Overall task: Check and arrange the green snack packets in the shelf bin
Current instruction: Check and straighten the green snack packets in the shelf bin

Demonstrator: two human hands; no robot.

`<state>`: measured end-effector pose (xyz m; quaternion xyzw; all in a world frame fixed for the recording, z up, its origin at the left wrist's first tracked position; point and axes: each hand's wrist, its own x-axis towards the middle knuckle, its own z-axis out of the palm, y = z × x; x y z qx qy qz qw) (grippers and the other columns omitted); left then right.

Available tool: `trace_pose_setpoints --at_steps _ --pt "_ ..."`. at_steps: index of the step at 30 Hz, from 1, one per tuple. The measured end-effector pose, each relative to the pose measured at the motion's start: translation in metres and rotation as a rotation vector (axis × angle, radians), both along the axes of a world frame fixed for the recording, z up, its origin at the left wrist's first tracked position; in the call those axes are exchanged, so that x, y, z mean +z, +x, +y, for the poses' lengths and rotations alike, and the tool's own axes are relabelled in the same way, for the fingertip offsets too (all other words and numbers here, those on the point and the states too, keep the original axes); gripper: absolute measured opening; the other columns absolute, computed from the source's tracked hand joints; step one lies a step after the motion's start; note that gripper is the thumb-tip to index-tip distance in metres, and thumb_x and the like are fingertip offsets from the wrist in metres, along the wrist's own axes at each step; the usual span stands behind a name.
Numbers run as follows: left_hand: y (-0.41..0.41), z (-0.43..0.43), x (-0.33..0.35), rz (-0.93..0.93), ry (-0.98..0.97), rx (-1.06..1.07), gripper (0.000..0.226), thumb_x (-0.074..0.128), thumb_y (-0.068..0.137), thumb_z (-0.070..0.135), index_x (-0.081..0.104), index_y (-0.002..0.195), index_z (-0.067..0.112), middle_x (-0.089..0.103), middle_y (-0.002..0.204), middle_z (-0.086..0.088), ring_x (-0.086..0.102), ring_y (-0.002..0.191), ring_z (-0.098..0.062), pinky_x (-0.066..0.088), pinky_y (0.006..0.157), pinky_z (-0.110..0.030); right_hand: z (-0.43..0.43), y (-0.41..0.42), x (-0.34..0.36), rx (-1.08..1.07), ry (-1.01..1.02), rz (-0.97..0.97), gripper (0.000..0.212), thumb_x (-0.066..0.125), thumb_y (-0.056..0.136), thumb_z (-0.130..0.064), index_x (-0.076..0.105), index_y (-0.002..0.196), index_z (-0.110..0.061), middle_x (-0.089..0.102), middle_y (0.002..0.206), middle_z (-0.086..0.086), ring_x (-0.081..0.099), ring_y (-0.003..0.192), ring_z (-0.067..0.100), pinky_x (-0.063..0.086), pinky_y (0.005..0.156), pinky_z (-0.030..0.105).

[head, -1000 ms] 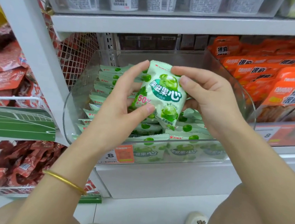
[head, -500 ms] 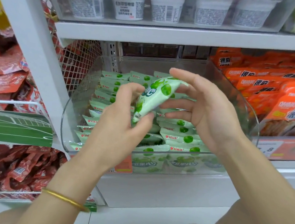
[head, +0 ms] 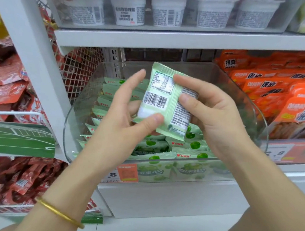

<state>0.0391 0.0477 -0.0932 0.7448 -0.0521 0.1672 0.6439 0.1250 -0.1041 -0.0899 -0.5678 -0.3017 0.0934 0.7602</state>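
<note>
The person holds one green snack packet up in front of the clear shelf bin, above the rows of matching packets standing on edge inside it. The back of the packet faces the camera, so the barcode and the printed panels show. This looks like the checking step, with the packet yet to go back into the bin.

Both hands grip it. The left hand pinches its lower left part, thumb pressed on the printed face and the other fingers behind, though the index finger stands straight up beside the packet. The right hand holds the right edge, thumb on the face and index finger curled over near the top. A gold bracelet sits on the left wrist.

The main risk is probably in the return. The standing packets are packed closely, so pushing this one in at an angle could tip or crumple its neighbours and spoil the rows. Slid in with the barcode side forward, it would face the other way from the front packets, whose printed fronts show through the bin wall. The film looks slick, and a loosened pinch during a one-handed transfer could drop it onto the floor below. The orange packets lie just to the right, so a careless reach could put it in the wrong section.
</note>
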Motion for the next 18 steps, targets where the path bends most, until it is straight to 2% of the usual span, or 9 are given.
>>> trace_pose_setpoints --at_steps 2,4,7,11,18 --pt "-0.0010 0.0004 0.0015 -0.035 0.068 -0.032 0.076 0.069 0.078 0.014 0.030 0.134 0.047 0.068 0.115 0.003 0.065 0.104 -0.015 0.053 0.086 -0.032 -0.0010 0.0002 0.0006 -0.013 -0.011 0.022 0.030 0.062 0.077 -0.012 0.067 0.106 -0.019 0.070 0.109 0.002 0.066 0.093 0.018 0.057 0.078 0.037" --pt "-0.0017 0.0011 0.0018 -0.056 0.099 -0.056 0.077 0.066 0.076 0.012 0.032 0.136 0.047 0.059 0.130 -0.001 0.061 0.112 -0.018 0.049 0.096 -0.043 -0.0013 0.0000 0.0011 -0.015 -0.012 0.041 0.032 0.062 0.076 -0.014 0.066 0.107 -0.018 0.070 0.109 0.002 0.066 0.092 0.018 0.057 0.076 0.037" --pt "-0.0020 0.0025 0.0008 -0.038 0.117 -0.079 0.078 0.068 0.076 0.014 0.035 0.137 0.048 0.047 0.141 -0.006 0.054 0.122 -0.022 0.043 0.101 -0.050 -0.0016 -0.0006 0.0009 -0.022 -0.016 0.044 0.033 0.061 0.076 -0.015 0.065 0.109 -0.017 0.069 0.109 0.001 0.066 0.091 0.016 0.058 0.072 0.033" --pt "-0.0023 0.0015 0.0013 -0.042 0.114 -0.084 0.077 0.068 0.075 0.013 0.036 0.136 0.048 0.047 0.141 -0.005 0.049 0.126 -0.026 0.041 0.103 -0.051 -0.0023 -0.0010 0.0017 -0.018 -0.014 0.045 0.038 0.060 0.076 -0.013 0.061 0.114 -0.016 0.068 0.109 0.000 0.065 0.090 0.014 0.057 0.067 0.029" --pt "-0.0036 0.0008 0.0030 -0.048 0.102 -0.085 0.073 0.064 0.077 0.010 0.037 0.135 0.045 0.049 0.139 -0.004 0.056 0.118 -0.019 0.047 0.098 -0.043 -0.0026 0.0000 -0.0004 -0.030 -0.013 0.051 0.034 0.060 0.084 -0.004 0.061 0.116 -0.014 0.067 0.113 0.005 0.065 0.089 0.016 0.057 0.065 0.028"
